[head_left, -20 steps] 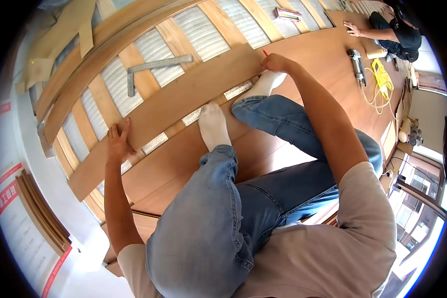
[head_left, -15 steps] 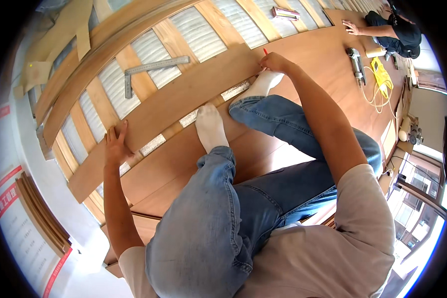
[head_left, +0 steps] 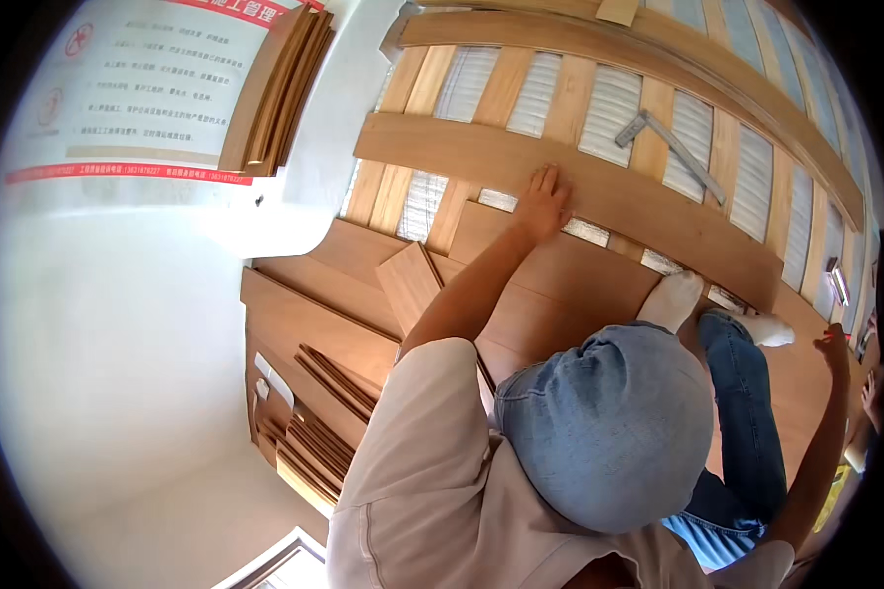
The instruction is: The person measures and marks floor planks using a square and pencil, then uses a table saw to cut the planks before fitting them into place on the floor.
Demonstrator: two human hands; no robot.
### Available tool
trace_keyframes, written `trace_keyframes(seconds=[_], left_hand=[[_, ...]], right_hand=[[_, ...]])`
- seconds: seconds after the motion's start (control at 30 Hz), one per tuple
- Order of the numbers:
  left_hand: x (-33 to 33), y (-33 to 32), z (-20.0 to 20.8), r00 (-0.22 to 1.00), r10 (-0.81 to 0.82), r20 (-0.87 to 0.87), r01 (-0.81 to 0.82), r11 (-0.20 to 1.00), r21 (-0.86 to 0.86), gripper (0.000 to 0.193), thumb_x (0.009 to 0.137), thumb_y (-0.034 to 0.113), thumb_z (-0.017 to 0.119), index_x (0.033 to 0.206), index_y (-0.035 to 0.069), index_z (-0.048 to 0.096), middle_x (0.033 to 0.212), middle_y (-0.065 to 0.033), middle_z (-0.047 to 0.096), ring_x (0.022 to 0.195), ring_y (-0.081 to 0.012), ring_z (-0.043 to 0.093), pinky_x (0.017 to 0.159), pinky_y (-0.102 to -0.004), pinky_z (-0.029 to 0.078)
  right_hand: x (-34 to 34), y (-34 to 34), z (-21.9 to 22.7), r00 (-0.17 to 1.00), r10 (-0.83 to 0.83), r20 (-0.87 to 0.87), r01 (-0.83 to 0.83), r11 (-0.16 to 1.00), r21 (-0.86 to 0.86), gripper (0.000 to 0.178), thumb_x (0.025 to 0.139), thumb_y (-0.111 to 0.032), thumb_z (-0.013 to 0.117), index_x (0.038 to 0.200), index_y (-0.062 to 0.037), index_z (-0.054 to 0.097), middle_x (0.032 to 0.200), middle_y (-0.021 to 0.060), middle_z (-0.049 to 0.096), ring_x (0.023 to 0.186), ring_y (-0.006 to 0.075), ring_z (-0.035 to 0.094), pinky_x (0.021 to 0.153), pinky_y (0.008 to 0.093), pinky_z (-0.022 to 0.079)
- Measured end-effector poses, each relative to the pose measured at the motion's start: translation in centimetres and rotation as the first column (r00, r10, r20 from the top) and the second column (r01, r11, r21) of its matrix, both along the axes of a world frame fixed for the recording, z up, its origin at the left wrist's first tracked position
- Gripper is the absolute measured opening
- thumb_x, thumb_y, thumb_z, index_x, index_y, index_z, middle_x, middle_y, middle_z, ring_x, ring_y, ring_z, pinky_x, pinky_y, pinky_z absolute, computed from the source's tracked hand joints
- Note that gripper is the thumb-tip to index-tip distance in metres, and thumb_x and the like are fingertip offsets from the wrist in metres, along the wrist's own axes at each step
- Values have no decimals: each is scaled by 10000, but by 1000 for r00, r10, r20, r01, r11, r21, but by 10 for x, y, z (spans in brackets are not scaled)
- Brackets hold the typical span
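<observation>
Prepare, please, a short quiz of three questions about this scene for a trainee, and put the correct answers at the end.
1. True or false: the left hand is held clear of the long plank.

2. Fill in the colour: the thin stick in the right hand is ____.

3. Where does the metal square lie?
A. Across the wooden strips
B. Under the left hand
C. In the right hand

Key:
1. False; the left hand rests on the long plank.
2. Red.
3. A.
</observation>
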State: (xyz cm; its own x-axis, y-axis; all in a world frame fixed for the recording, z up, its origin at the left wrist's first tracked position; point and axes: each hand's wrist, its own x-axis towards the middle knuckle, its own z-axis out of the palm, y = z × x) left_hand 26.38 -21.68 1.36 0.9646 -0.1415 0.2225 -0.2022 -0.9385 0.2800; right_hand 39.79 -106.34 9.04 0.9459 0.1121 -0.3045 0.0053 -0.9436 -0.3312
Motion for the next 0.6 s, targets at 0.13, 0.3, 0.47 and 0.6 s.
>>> trace_keyframes(seconds=[0.13,0.3,0.47,0.6], left_hand=[[-63,-14,-16,992,80,92,-74,995,-71,573,822,282,749,1331,74,586,1509,-274,381,1347,-472,399,1137,-569,327],[-103,-22,-34,991,97,90,-78,977,-200,580,829,246,739,1350,51,573,1535,-267,357,1368,-468,385,1131,-572,343],[-127,-8,-23,989,132,-63,-143,964,-223,519,913,227,651,1361,-13,547,1554,-301,321,1400,-486,354,1176,-550,304],[-145,-27,-15,974,216,-68,-226,940,-257,482,944,206,586,1367,-22,543,1559,-290,328,1403,-476,357,1169,-549,317]], right_hand=[[-13,38,89,999,19,-41,-22,996,-89,210,910,-274,619,897,-64,621,811,86,667,715,261,655,640,397,508],[-54,119,187,995,-80,-60,69,984,-161,435,1034,-397,497,883,-66,736,827,89,744,743,285,693,713,418,555],[-88,74,164,998,-36,-52,21,965,-261,189,928,-244,579,910,-65,639,796,115,688,712,304,665,675,413,527],[-115,33,157,992,121,-35,-126,917,-378,135,843,-121,645,932,-65,561,771,136,644,687,318,643,644,410,505]])
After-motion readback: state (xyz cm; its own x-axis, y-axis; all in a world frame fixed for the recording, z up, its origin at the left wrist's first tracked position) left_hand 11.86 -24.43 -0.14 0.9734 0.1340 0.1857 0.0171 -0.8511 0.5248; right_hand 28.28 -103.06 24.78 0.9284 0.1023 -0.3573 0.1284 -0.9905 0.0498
